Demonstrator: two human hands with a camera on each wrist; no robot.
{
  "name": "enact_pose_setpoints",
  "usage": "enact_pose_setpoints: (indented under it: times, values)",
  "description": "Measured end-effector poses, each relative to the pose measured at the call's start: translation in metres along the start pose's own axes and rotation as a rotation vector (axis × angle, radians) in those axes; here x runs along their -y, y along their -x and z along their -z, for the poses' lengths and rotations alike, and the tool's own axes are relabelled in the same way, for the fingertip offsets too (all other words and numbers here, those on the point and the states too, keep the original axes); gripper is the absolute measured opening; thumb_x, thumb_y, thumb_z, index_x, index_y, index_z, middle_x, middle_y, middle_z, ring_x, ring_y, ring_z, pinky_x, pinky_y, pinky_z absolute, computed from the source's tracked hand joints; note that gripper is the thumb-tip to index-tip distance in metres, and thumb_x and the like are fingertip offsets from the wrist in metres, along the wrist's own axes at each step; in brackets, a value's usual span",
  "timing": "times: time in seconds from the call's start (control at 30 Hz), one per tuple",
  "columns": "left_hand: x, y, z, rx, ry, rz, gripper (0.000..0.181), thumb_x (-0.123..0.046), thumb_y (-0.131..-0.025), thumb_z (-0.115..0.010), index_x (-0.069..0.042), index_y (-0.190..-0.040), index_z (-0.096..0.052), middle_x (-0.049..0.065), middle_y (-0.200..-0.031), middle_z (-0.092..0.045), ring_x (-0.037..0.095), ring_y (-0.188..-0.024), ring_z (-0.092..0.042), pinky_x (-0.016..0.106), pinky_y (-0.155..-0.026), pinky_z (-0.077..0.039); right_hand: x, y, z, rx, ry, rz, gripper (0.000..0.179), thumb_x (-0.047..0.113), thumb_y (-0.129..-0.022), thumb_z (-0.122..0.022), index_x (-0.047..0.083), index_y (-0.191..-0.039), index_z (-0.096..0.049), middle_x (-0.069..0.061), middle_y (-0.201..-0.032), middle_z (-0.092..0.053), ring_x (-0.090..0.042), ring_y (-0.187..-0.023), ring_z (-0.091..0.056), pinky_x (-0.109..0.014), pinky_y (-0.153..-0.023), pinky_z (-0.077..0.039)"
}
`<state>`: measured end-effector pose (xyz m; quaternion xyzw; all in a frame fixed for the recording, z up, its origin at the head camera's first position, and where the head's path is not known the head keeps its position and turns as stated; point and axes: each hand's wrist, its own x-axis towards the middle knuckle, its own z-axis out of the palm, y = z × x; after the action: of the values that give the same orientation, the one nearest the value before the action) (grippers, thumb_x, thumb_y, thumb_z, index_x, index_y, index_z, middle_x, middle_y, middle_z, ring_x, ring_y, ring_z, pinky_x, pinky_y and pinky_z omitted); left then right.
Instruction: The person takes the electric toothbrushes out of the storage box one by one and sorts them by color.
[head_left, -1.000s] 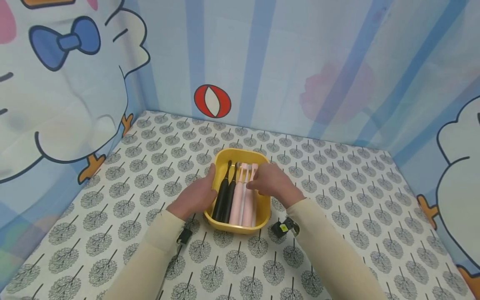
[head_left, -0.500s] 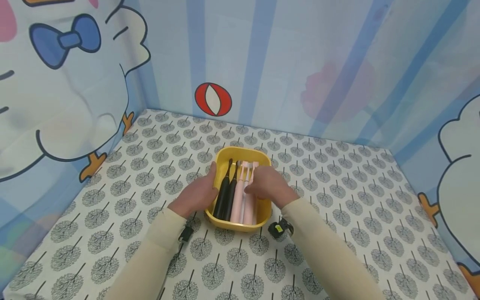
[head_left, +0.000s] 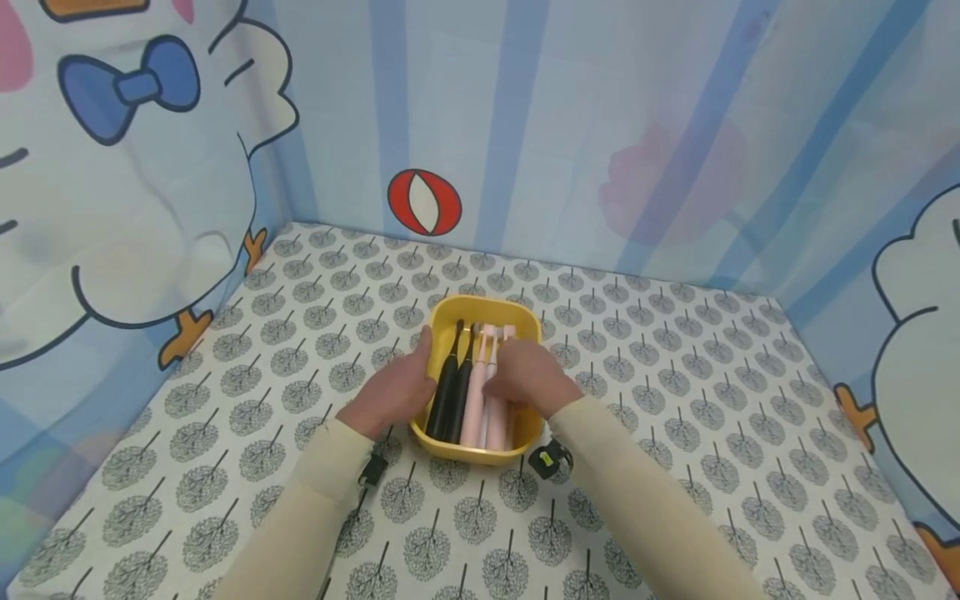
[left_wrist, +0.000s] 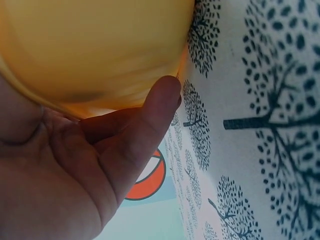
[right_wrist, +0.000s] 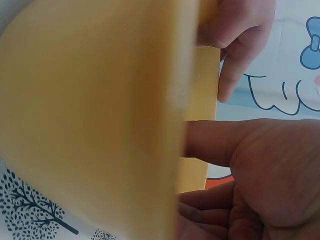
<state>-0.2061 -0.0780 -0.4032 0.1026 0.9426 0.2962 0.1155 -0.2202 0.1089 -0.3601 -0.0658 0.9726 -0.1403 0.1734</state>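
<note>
A yellow plastic bin (head_left: 474,456) stands on the tree-print cloth. Several electric toothbrushes lie side by side in it, brush heads toward the far end: black toothbrushes (head_left: 447,400) on the left, pink toothbrushes (head_left: 474,408) on the right. My left hand (head_left: 393,387) grips the bin's left wall; in the left wrist view the fingers of that hand (left_wrist: 105,160) lie against its outside. My right hand (head_left: 528,375) reaches over the right wall onto the rightmost pink toothbrushes. In the right wrist view the wall hides the fingertips of this hand (right_wrist: 275,170), so its hold is unclear.
White cloth (head_left: 675,400) with dark tree prints covers the table around the bin. A blue-striped curtain (head_left: 570,125) with cartoon figures closes off the back and both sides.
My right hand has shifted slightly left and toward me over the pink toothbrushes. The left hand, the bin and the toothbrushes have hardly moved.
</note>
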Motion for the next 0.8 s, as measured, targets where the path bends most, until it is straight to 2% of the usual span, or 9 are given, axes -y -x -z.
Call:
enact_pose_setpoints:
  times: [0.33,0.63,0.8]
  values:
    - [-0.0006,-0.0003,-0.0006,0.003,-0.006,0.004,0.077,-0.014,-0.098,-0.043,-0.007,-0.155,0.008,0.014,-0.106,-0.062,0.017,-0.063,-0.056,0.033,-0.065,-0.047,0.0004,-0.0002,-0.0020,0.007,-0.018,-0.003,0.017,0.015,-0.083,-0.072,0.006,-0.072,-0.062,-0.006,-0.066,-0.062,-0.015,-0.053,-0.059,-0.028,-0.048,-0.050]
    - [-0.0005,0.0006,-0.0002,-0.002,-0.022,-0.001,0.078,-0.014,-0.097,-0.043,-0.007,-0.155,0.009,0.016,-0.116,-0.061,0.017,-0.065,-0.056,0.033,-0.067,-0.048,0.0009,-0.0011,-0.0015,0.009,0.013,0.004,0.014,0.013,-0.085,-0.066,0.006,-0.074,-0.061,-0.006,-0.066,-0.062,-0.015,-0.052,-0.059,-0.026,-0.047,-0.049]
    - [-0.0007,0.0012,-0.0004,-0.004,-0.020,-0.007,0.078,-0.013,-0.097,-0.043,-0.006,-0.155,0.009,0.016,-0.113,-0.062,0.017,-0.065,-0.056,0.033,-0.066,-0.048,-0.0005,-0.0012,-0.0024,0.003,0.011,0.010,0.014,0.011,-0.085,-0.064,0.006,-0.072,-0.060,-0.006,-0.064,-0.062,-0.015,-0.051,-0.058,-0.026,-0.047,-0.048]
